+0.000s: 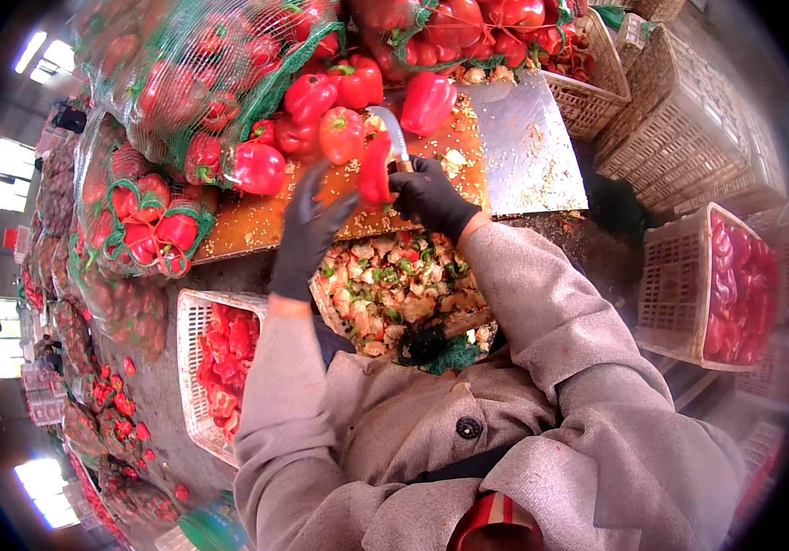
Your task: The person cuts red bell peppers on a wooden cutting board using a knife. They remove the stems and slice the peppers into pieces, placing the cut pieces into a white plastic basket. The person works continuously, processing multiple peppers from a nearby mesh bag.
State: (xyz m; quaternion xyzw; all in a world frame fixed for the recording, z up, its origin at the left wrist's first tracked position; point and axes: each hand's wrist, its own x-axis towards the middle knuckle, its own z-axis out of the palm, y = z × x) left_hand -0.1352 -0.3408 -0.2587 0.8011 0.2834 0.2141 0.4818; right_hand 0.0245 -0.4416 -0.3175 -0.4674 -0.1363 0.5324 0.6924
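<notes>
My right hand (432, 196), in a black glove, is closed around the wooden handle of a knife with a curved blade (392, 131). Its blade points away from me over the orange work board (436, 151). Beside those fingers is a long piece of red bell pepper (374, 169); whether they also grip it is unclear. My left hand (308, 227), gloved too, hovers over the board's near edge, fingers apart and holding nothing. Just beyond it are whole red bell peppers (341, 136), and another pepper (429, 103) lies past the blade.
Green mesh sacks of peppers (208, 82) crowd the board's far left. Below its edge, a container holds pepper cores (387, 289). A white crate (191, 386) of cut peppers stands left, another crate (673, 289) right. Seeds litter the metal sheet (525, 144).
</notes>
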